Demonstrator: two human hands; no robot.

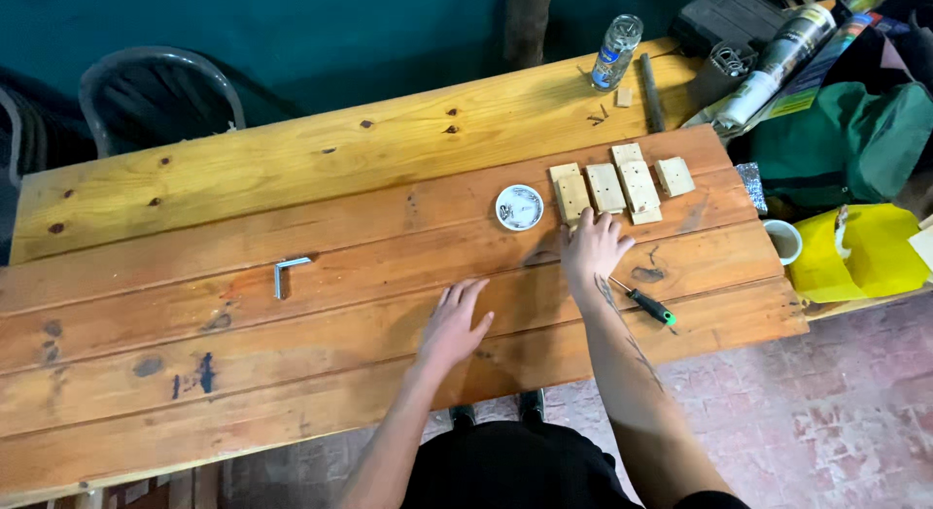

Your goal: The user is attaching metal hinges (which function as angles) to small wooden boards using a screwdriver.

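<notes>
Taking the round white dish (519,207) as the landmark: far to its left, a bent metal key (286,272) lies alone on the surface (243,373), well apart from everything else. Nearer, below and left of the dish, the left hand (454,324) rests flat on the planks, fingers spread loosely and holding nothing. Just right of the dish, the right hand (591,250) reaches forward, fingers spread, its tips touching the near end of the closest of the wood blocks (622,186); it grips nothing yet.

Those blocks lie side by side in a loose row right of the dish, one pair stacked or overlapping. As far as can be judged, they are laid out but not joined, so the work looks early: pieces and small parts are set ready, and assembly is left to do. The dish seems to hold small hardware, too small to tell.

Below and right of the dish, beside the right wrist, lies a screwdriver (648,303) with a green-and-black handle, untouched. Above and right of the dish stand a clear bottle (617,50) and a dark rod (651,91). Far right are a white cup (783,241), a yellow bag (855,251) and green cloth (855,140). Nothing blocks the way between hands and blocks.
</notes>
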